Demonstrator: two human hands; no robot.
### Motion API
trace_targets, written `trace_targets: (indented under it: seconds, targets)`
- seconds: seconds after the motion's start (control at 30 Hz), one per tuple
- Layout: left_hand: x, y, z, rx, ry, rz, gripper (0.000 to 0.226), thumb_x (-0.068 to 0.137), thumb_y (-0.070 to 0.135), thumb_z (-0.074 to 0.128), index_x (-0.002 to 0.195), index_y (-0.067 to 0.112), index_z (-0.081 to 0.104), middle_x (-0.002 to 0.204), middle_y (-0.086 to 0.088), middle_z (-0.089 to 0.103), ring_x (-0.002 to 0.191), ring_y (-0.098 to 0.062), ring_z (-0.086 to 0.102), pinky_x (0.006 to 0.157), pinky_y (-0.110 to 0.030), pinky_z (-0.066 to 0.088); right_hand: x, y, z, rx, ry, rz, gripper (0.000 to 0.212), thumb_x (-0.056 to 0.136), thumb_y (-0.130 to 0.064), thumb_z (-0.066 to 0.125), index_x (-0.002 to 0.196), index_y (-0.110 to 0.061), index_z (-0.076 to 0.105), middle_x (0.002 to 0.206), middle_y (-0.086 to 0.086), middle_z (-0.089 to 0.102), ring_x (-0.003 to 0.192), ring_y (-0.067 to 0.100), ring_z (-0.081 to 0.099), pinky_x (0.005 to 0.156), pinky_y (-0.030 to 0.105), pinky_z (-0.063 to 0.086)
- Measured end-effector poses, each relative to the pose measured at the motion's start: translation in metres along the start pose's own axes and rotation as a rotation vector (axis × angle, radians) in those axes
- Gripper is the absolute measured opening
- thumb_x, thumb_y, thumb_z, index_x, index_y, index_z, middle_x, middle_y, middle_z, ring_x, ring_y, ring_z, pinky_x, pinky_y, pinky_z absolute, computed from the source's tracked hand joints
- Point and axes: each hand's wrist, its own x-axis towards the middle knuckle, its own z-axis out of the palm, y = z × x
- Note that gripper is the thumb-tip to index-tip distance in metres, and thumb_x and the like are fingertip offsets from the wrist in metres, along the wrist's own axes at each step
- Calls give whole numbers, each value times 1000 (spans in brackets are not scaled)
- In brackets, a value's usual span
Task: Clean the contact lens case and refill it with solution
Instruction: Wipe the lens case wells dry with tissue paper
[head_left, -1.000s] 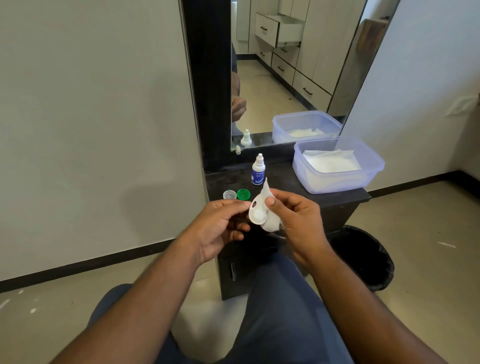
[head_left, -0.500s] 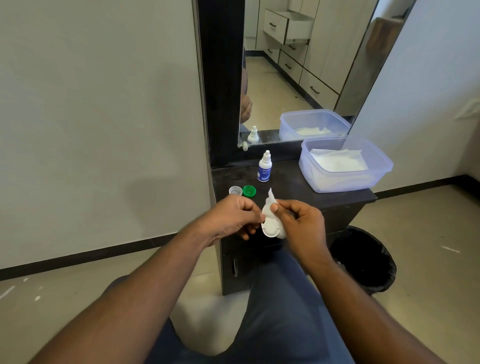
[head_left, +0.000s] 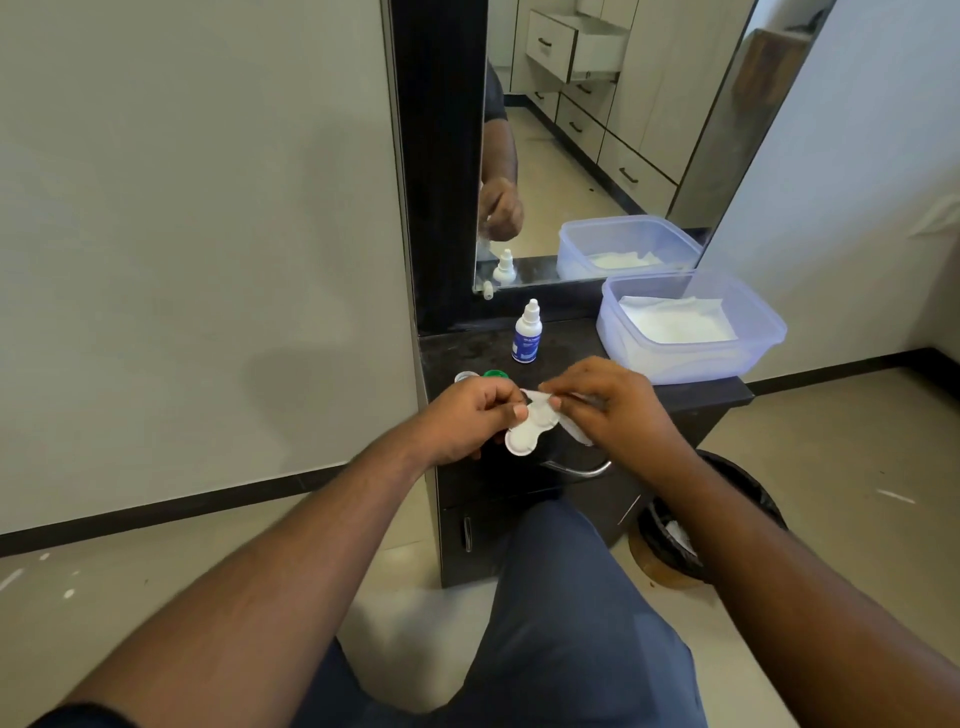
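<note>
My left hand (head_left: 470, 415) pinches a white two-well contact lens case (head_left: 527, 434) by its upper end, held in the air in front of the dark cabinet top (head_left: 571, 353). My right hand (head_left: 613, 402) grips a white tissue (head_left: 571, 423) pressed against the case's upper well. A small white solution bottle (head_left: 527, 332) with a blue label stands upright behind the hands. Two loose caps lie on the cabinet top, one green (head_left: 494, 374) and one clear (head_left: 465, 376), partly hidden by my left hand.
A clear plastic tub (head_left: 727, 364) holding white tissues sits at the right of the cabinet top, under a mirror (head_left: 597, 156). A black-lined waste bin (head_left: 727, 519) stands on the floor to the right. My legs are below.
The case has turned from upright to slanting, its free well now low and toward me. My right hand shifted the tissue to the upper well. The view moved closer.
</note>
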Motion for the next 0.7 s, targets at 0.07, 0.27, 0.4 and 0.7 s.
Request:
trace_targets:
  seconds: [0.07,0.27,0.4,0.7]
  targets:
    - [1,-1,0,4,4,0,16,96,24,53,82,25,59,73,0,53,60,-6,49,47,-17,42,4,-1,0,-151,-127,-107,24,88,-10,63,111,-13,70,104,1,62,91,11,57,82,25,48]
    - [3,-5,1,-34,23,-10,17,97,22,52,81,22,59,74,0,53,64,-9,51,49,-19,45,-5,2,1,-247,-139,-147,24,88,-9,64,111,-9,70,101,4,61,86,15,58,74,20,44]
    - [2,-5,2,-19,-7,-10,13,97,19,52,86,20,59,75,3,54,66,-7,52,51,-18,46,4,0,0,-111,-169,-50,23,88,-7,63,109,-9,71,99,-1,57,91,15,58,82,24,47]
    - [6,-7,-1,-184,26,-49,16,97,14,51,83,13,59,82,-7,54,67,-8,53,51,-18,50,7,4,-1,-195,-86,-138,19,84,-4,67,101,-6,74,92,6,63,82,21,62,70,16,43]
